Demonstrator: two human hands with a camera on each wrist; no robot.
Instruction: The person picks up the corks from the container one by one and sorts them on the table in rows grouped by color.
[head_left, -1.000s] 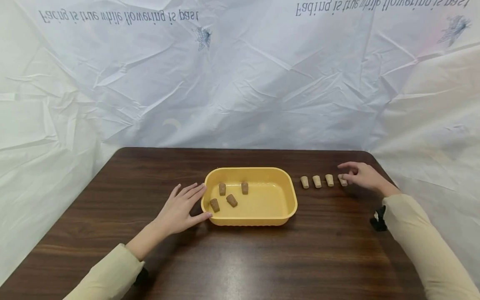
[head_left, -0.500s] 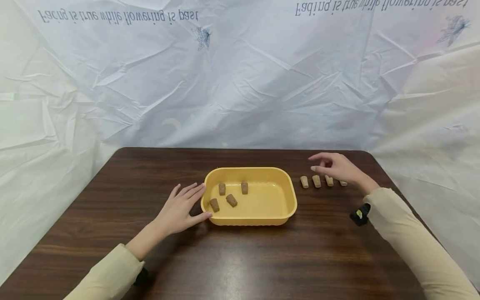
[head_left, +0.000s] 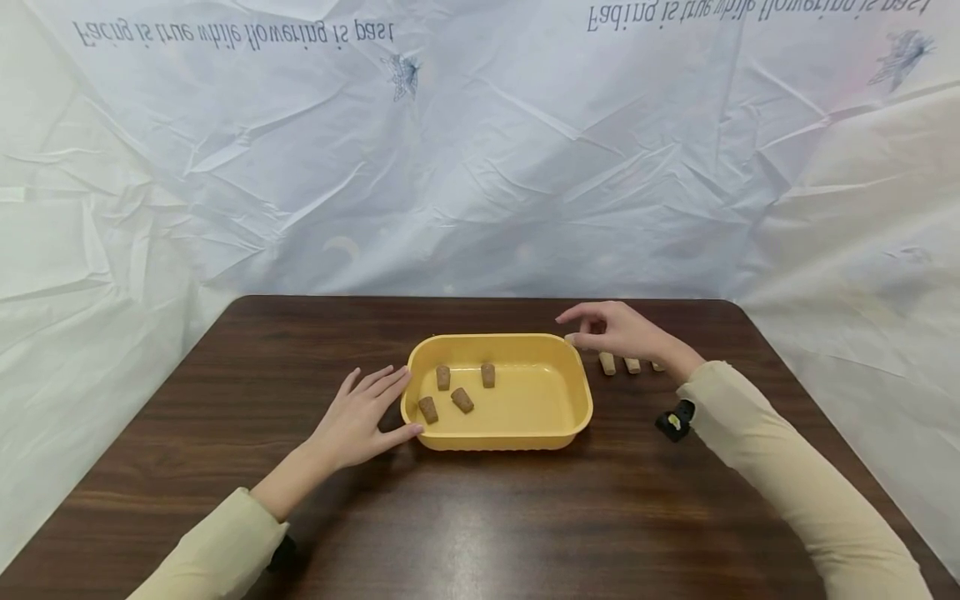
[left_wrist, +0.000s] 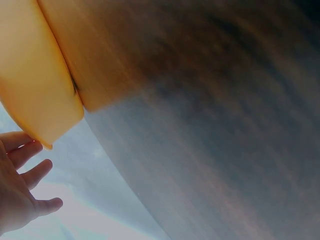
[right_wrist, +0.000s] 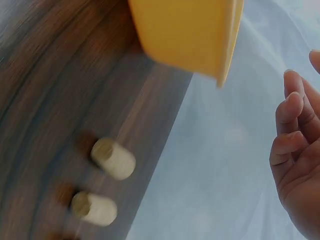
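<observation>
A yellow plastic tray (head_left: 525,443) stands on the table, with several brown tapered corks (head_left: 462,400) lying in its left half. My left hand (head_left: 352,425) rests at the tray's left edge, its fingers spread and fairly straight. Over the tray's far right corner hovers my right hand (head_left: 618,329), thumb and index finger apart and the other fingers loosely bent. I see nothing between them. To the right of the tray, paler corks (head_left: 607,364) stand in a row, partly covered by the right hand and wrist. The right wrist view shows two of these pale corks (right_wrist: 114,159) close by.
The dark wood-grain table (head_left: 465,525) ends at a far edge just behind the tray. Behind it hangs a pale printed sheet (head_left: 465,183), which also covers both sides.
My right hand has left the rightmost pale cork, which stayed standing in the row, and travelled left to the tray's far right corner. The left hand and the tray have stayed put.
</observation>
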